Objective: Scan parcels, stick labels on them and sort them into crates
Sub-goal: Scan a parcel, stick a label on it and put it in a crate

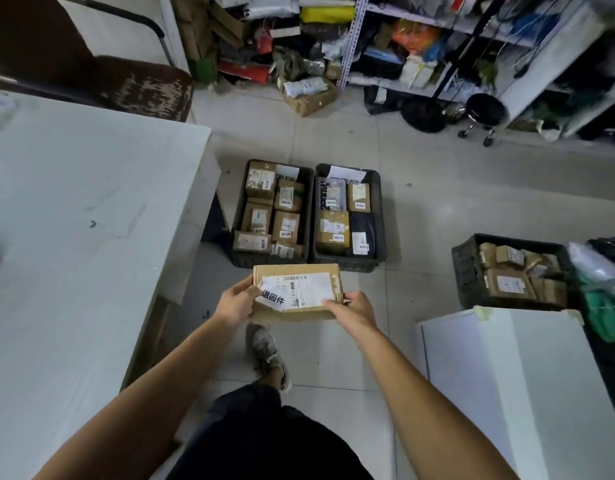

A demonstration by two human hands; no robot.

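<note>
I hold a brown cardboard parcel (pixel 299 289) flat in front of me, above the floor. It carries a white shipping label and a smaller white sticker with black characters at its left. My left hand (pixel 235 301) grips the parcel's left end, thumb on the sticker. My right hand (pixel 352 308) grips its right near corner. Just beyond the parcel stand two dark crates side by side on the floor, the left crate (pixel 237 233) and the right crate (pixel 382 216), both holding several labelled parcels.
A third dark crate (pixel 463 271) with brown parcels stands at the right. A white table (pixel 74 237) fills the left side, a white box-like surface (pixel 506 375) the lower right. Cluttered shelves (pixel 354 46), a brown chair and a black stool (pixel 486 110) line the back. My foot (pixel 268 351) is below the parcel.
</note>
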